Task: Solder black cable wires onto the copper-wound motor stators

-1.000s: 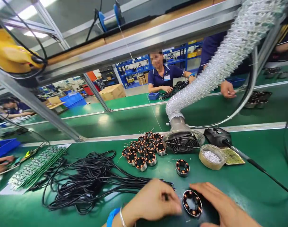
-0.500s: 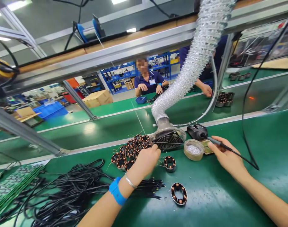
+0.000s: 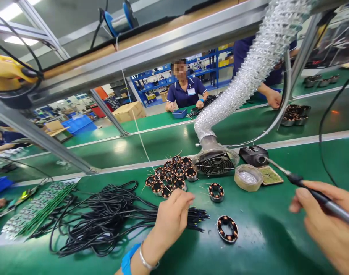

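Right hand (image 3: pixel 332 225): grips a soldering iron (image 3: pixel 295 178) by the handle, tip end towards a black stand (image 3: pixel 254 156).

Left hand (image 3: pixel 171 215): fingers drawn together beside the ring cluster; thin wire (image 3: pixel 136 124) running down towards fingertips, hold on it impossible to tell.

Coil rings, two single (image 3: pixel 231 240) (image 3: pixel 217 198): lie apart on the green table (image 3: pixel 249 254), between the hands.

Ring cluster (image 3: pixel 169 176): sits left of a round fan (image 3: pixel 216 165).

Black cables (image 3: pixel 105 214): lie heaped, ends near left hand.

Round dish (image 3: pixel 246 187): stands beside a yellow pad (image 3: pixel 269 176).
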Demonstrator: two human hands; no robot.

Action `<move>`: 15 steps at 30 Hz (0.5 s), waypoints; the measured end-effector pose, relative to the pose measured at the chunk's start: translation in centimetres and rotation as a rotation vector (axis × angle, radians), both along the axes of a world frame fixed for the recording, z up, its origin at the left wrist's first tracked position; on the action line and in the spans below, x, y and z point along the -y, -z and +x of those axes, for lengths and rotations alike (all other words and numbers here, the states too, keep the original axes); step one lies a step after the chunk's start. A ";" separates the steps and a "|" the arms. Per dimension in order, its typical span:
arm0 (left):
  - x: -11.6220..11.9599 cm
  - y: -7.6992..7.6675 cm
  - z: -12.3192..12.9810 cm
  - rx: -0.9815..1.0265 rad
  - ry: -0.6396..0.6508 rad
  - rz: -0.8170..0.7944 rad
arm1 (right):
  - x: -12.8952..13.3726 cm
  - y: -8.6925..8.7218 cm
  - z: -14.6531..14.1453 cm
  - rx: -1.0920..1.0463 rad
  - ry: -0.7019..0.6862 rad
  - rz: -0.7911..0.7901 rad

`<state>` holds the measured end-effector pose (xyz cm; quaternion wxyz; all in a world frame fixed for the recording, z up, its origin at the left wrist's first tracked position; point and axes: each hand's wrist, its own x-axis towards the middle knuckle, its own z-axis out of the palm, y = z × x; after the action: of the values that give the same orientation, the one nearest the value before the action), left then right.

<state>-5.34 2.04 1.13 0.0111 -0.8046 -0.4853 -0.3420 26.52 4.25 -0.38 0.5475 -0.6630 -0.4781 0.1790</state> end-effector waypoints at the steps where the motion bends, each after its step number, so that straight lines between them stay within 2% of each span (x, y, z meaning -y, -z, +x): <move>1: 0.3 0.4 0.4 0.002 0.011 -0.004 | 0.9 0.2 -1.2 0.002 -0.043 0.090; 2: 0.5 0.7 0.9 0.005 0.014 -0.012 | 1.5 0.5 -2.5 0.062 -0.139 0.182; 4: 1.1 1.3 1.8 0.035 0.004 -0.042 | 2.2 1.4 -5.0 0.255 -0.418 0.369; 6: 1.6 1.6 2.7 0.113 0.012 -0.053 | 2.3 2.2 -6.9 0.429 -0.694 0.533; 7: 1.9 1.6 3.0 0.167 0.032 -0.042 | 2.2 2.5 -7.6 0.492 -0.782 0.588; 9: 2.5 1.5 3.3 0.270 0.075 0.011 | 2.0 2.9 -8.2 0.554 -0.852 0.615; 11: 2.9 1.5 3.1 0.327 0.094 0.057 | 1.9 2.9 -7.8 0.576 -0.844 0.583; 15: 3.9 1.9 1.8 0.329 0.027 0.022 | 2.2 2.7 -5.9 0.536 -0.898 0.617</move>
<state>-3.58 -1.88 -0.75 -0.0643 -0.7440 -0.4660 -0.4745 20.67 2.05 -3.12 0.4461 -0.2292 -0.8621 0.0722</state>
